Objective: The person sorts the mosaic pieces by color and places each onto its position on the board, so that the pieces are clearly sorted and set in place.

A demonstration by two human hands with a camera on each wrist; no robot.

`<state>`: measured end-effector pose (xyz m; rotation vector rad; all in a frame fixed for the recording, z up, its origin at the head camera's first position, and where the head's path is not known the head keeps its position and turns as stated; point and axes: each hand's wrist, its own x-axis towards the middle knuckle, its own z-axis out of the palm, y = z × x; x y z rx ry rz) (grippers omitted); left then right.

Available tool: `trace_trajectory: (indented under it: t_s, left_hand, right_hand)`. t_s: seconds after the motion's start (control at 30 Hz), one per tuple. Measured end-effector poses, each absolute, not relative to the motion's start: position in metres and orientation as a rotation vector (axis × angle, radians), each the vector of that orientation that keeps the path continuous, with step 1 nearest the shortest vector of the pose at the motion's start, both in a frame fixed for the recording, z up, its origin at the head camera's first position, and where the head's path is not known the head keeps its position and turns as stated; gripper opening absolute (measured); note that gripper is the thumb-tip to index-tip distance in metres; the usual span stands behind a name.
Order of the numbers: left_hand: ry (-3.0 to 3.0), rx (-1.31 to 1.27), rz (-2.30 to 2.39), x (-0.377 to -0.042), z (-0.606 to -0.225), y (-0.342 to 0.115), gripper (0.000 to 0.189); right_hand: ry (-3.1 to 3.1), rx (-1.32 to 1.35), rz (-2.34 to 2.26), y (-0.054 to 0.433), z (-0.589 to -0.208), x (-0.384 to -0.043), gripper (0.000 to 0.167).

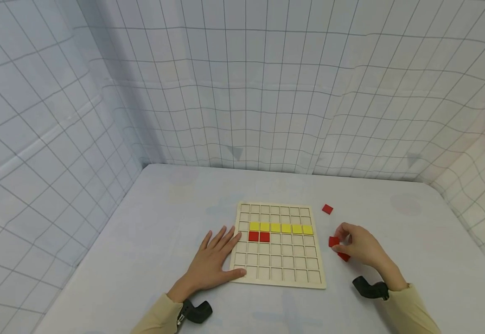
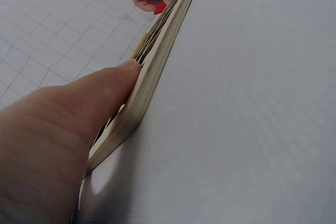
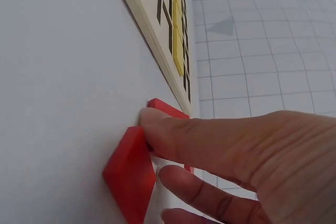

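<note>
The table is white, with rounded far corners. Creased white sheeting, marked with dark grid lines, borders its far, left and right sides.

Red tiles, yellow tiles, cream dark-gridded board, white grey-checked backdrop

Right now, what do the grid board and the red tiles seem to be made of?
Grid board: probably wood or fibreboard, with a matt finish; the thick, pale edge shows no gloss.

Red tiles: likely plastic, though painted wood is possible; the faces look smooth and evenly coloured, with no grain visible.
</note>
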<state>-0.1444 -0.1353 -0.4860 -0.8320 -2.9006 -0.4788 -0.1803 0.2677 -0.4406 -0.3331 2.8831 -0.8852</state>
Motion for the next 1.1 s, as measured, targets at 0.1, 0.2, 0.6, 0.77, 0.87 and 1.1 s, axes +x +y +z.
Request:
trace_trajectory:
  t_s: [0.1,0.2,0.6,0.77,0.87,1.1]
  left_hand:
    - [-2.905,-0.829,-0.478,-0.1445,-0.4863,-0.1354,0.091]
    - [-2.900,-0.828,-0.485,-0.1445,-0.4871,-0.1355,0.091]
    - [-2.877,-0.841,-0.501,-0.1444,-0.4880,-0.1364,0.090]
    - [-2.879,-0.841,-0.478,-0.1448,-0.4881,-0.1373,0.090]
    - [-2.876,-0.849,-0.493,-0.1446,-0.4880,-0.1375,0.090]
    - [-2.883,-0.848,-0.503,-0.1443,-0.4878,-0.1376,0.090]
  right_hand:
    - [2.885,-0.312,-0.881,0.2662,-0.4401,-0.1793,0.024]
    - [2.891,-0.303,-0.874,0.2654,-0.4397,-0.1784,0.024]
    - [2.908,-0.300,-0.895,0.2656,-0.4388,-0.1785,0.019]
    - [2.891,-0.302,-0.951,0.2650,-0.4409,-0.1796,0.017]
    - [2.878,-0.299,-0.981,0.2651,-0.4423,-0.1800,0.015]
    - [2.883,-0.304,-1.000,0.2640,-0.4438,-0.1794,0.015]
